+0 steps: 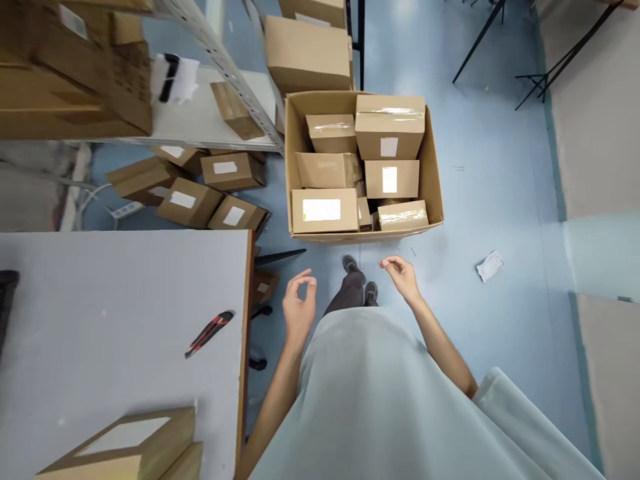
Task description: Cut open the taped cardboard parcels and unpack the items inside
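Observation:
A large open carton [433, 180] stands on the floor in front of me, holding several smaller taped boxes, some with white labels. Near its lower left corner is my left hand [299, 303], empty, with the fingers curved and a gap between thumb and fingertips. My right hand [401, 275] hangs below the carton's lower right side; its fingers are bent together with the thumb near them, and nothing shows in them. Neither hand touches the carton. A red and black utility knife [209, 333] lies on the grey table [125, 287] to the left.
A metal shelf [200, 120] rises at the upper left, with loose boxes [190, 200] on the floor under it. Another box [165, 440] sits at the table's near edge. A crumpled paper [490, 265] lies on the floor at right. Black stand legs [480, 41] stand at the upper right.

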The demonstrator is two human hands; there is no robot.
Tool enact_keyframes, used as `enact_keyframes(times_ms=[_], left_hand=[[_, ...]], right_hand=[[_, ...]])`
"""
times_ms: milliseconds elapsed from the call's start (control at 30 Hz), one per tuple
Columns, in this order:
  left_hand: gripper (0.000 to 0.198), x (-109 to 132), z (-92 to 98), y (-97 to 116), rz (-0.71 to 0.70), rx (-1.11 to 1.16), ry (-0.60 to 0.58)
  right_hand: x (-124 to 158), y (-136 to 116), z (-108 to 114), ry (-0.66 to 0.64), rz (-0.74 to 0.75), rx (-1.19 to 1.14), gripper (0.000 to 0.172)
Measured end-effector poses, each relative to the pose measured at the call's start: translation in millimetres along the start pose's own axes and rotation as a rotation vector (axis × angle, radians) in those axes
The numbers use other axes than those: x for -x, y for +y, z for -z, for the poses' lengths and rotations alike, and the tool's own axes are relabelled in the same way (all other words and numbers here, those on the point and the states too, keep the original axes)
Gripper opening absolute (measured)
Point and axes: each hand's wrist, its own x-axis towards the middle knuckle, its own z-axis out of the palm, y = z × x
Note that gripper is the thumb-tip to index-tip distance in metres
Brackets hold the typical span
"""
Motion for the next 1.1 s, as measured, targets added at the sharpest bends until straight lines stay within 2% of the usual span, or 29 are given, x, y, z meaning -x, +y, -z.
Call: enact_keyframes(times_ms=[233,367,500,633,733,833,933,1000,1033,1100], left_hand=[[0.02,-88.2,-24.9,6.3,0.044,0.121,-0.032],[0.016,-128.2,-31.3,6.5,0.041,0.153,-0.052],[0.02,-148.8,-40.3,6.4,0.082,0.18,-0.022],[0.023,-148.0,-66.5,25.9,0.128,0.194,-0.081],[0.027,-142.3,-103.9,44.6,0.153,0.197,-0.187],[0.037,-143.9,-158.4,50.4,0.253,0.21,-0.337],[0.053,-158.7,-222.9,38.7,0.491,0.176,-0.442],[0.062,-173.4,-264.4,25.9,0.664,0.09,-0.468],[0.063,-180.7,-283.0,19.6,0.716,0.053,-0.472],[0.06,-193.0,-314.1,9.8,0.731,0.04,-0.484]], right_hand=[[-48.2,-29.7,-9.4,0.004,-0.036,0.062,0.048],[-73.5,-38.4,-13.2,0.026,-0.078,0.091,0.05],[-96.6,-36.0,-9.9,0.009,-0.115,0.118,0.052],[-123.8,-26.6,13.6,0.025,-0.127,0.231,0.049],[-156.5,-17.1,46.9,0.074,-0.143,0.392,0.042],[-200.9,-7.2,85.6,0.148,-0.2,0.622,0.044],[-249.6,4.4,116.5,0.212,-0.347,0.782,0.064],[-278.5,14.0,127.6,0.199,-0.474,0.798,0.073],[-290.7,19.4,130.0,0.181,-0.524,0.788,0.075],[-309.0,30.4,129.8,0.148,-0.586,0.764,0.074]])
